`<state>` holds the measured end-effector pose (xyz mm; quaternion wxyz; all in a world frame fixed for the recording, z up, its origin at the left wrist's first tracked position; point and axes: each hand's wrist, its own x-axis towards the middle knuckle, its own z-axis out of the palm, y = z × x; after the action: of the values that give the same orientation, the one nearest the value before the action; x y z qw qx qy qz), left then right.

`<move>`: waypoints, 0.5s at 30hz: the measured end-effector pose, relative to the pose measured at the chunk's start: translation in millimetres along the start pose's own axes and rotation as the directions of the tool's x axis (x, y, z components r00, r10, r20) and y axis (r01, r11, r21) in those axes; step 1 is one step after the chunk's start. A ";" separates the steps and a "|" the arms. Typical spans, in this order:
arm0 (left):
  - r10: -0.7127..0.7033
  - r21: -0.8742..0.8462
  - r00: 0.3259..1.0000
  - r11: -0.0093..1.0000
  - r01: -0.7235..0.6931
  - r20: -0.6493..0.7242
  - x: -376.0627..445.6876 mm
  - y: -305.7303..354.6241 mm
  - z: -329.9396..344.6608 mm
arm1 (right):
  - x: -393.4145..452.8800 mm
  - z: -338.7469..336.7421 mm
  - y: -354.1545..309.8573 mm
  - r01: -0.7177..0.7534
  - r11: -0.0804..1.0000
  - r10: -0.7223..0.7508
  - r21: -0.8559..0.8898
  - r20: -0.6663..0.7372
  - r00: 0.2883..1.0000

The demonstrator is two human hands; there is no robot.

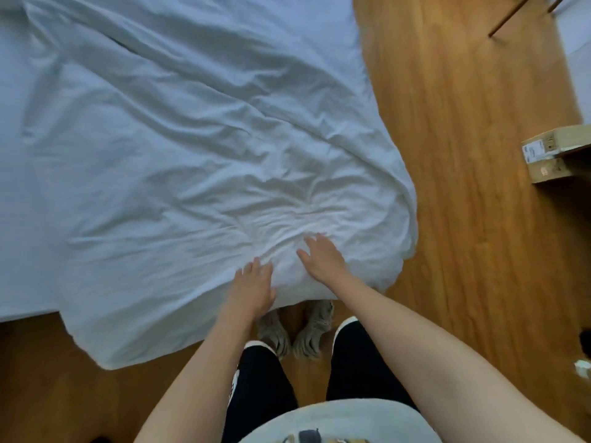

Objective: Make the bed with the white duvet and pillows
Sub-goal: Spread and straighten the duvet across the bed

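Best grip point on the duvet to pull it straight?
Likely the bunched corner overhanging the bed's foot, right of the right hand. Come from the floor side, pinching its folded edge; the left hand takes the hanging hem. The duvet elsewhere lies flat.

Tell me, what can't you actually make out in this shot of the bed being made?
- Pillows: none in the head view; the bed's far end is cut off by the top edge.
- Mattress: hidden under the white duvet.
- Cardboard box: cut by the right edge, label too small to read.
- Left hand and right hand: motion-blurred fingertips.
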<state>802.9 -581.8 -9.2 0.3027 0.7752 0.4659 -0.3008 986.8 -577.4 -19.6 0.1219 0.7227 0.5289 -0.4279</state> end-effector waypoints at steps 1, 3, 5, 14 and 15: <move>0.000 0.008 1.000 1.000 0.000 -0.009 -16.4 5.9 -8.9 | -23.3 -6.5 -2.3 -0.043 0.999 0.042 0.032 0.021 0.999; 0.010 0.037 0.999 0.999 -0.008 -0.050 -48.9 21.3 -28.7 | -65.6 -20.7 -4.1 -0.098 0.994 0.096 0.049 0.043 0.994; 0.030 0.060 0.996 0.998 -0.025 -0.085 -76.6 39.7 -47.3 | -101.3 -36.1 -2.9 -0.101 0.994 0.100 0.048 0.018 0.995; 0.057 0.003 0.993 0.998 -0.057 -0.103 -106.2 156.0 -121.7 | -174.4 -135.0 76.3 -0.062 0.971 0.093 0.232 -0.127 0.987; 0.048 -0.001 0.993 0.999 -0.048 -0.109 -99.1 172.9 -125.4 | -175.0 -145.8 94.9 -0.055 0.970 0.086 0.237 -0.123 0.989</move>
<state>944.3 -607.5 177.4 0.2853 0.8009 0.4634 -0.2498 1127.7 -640.3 173.1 0.0160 0.7772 0.4560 -0.4333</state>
